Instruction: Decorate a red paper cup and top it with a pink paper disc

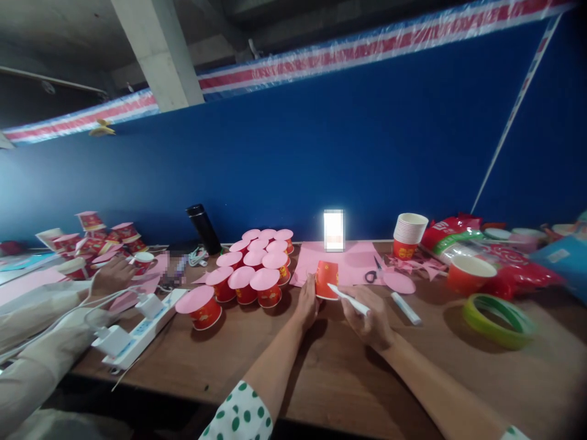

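Observation:
My left hand is closed around the left side of a red paper cup, which stands upside down with its pale rim near the table. Pinched in my right hand is a white marker, its tip against the cup's right side. Behind the cup lies a sheet of pink paper with dark-handled scissors on it. A pink paper disc and a white marker cap or small white stick lie to the right of my right hand.
Upturned red cups topped with pink discs stand in a group on the left. A power strip, a black flask and a co-worker's hand are farther left. On the right are stacked cups, a single cup and green tape.

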Available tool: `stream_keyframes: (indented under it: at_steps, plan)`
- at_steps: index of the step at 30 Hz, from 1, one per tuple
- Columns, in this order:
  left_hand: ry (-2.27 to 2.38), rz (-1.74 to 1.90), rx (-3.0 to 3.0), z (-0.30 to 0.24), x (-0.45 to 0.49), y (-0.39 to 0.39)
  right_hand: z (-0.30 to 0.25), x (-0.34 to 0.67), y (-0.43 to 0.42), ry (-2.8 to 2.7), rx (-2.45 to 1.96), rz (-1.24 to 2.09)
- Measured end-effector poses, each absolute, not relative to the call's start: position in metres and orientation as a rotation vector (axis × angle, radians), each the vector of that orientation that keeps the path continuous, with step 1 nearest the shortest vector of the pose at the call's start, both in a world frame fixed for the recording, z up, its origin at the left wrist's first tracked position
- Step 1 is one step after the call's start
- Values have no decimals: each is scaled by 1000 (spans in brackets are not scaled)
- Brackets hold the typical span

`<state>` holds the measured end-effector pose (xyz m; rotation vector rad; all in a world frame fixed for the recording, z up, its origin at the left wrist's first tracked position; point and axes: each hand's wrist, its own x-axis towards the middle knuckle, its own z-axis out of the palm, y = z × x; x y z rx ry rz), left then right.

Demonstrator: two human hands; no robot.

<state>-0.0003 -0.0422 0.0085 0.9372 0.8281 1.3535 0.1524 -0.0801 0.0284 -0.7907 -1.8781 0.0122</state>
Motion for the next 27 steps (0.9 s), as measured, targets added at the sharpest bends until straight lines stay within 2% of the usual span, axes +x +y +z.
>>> stream_keyframes:
  at_steps: [6,27]
  plan:
    - [741,1392,785,8,4,-38,28,150,-79,-1875,-683,-87]
    - [782,1367,902,15,4,-42,20,150,-77,-1888,-686,-3]
